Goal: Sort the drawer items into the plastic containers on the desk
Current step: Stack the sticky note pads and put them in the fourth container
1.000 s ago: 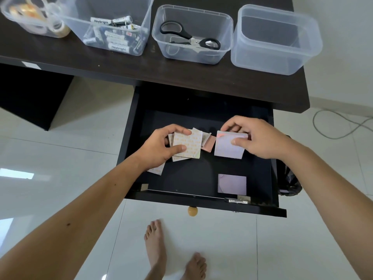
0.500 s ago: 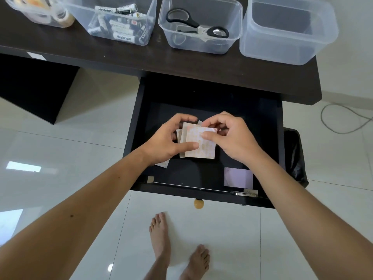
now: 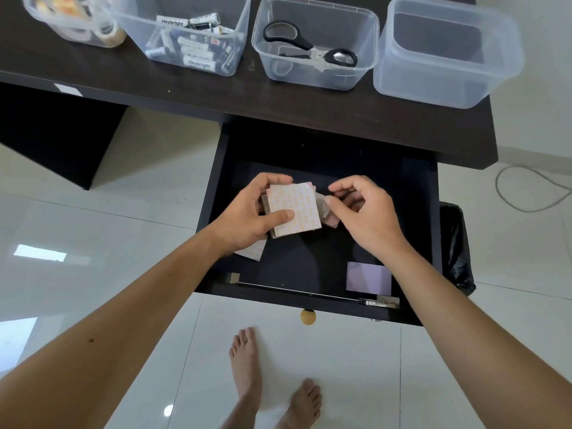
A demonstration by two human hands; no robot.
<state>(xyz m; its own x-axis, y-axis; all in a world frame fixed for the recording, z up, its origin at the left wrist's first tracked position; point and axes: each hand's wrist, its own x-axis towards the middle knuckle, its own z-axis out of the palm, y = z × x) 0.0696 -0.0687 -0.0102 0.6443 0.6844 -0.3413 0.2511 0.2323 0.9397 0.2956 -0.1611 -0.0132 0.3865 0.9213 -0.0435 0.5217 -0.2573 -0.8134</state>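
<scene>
Containers are lined up along the dark desk (image 3: 185, 97), left to right: a small tub (image 3: 62, 29) with tape rolls, a tub of batteries (image 3: 192, 41), a tub (image 3: 315, 72) in which black-handled scissors (image 3: 309, 51) are laid, and an empty container (image 3: 445, 51) at the far right. Below the desk edge, the open drawer (image 3: 309, 298) is seen from above. At its left side, a stack of square sticker sheets (image 3: 294, 212) is gripped by the left hand (image 3: 247, 218), the thumb pressed across the top sheet and the fingers curled round the far edge. A loose sheet (image 3: 252, 251) is partly hidden beneath that wrist. Just right of the stack, the right hand (image 3: 365, 212) is held with fingers curled, thumb and forefinger pinched at a pale scrap (image 3: 323, 205) beside the stack; how firmly it is held cannot be told. A pinkish piece (image 3: 329, 220) is seen under that scrap. A lilac square (image 3: 368, 278) is left flat near the drawer's front right corner, well apart from both hands. A round knob (image 3: 308, 316) is fixed to the drawer front, and bare feet (image 3: 247, 366) are planted on the white tiled floor (image 3: 340, 351).
</scene>
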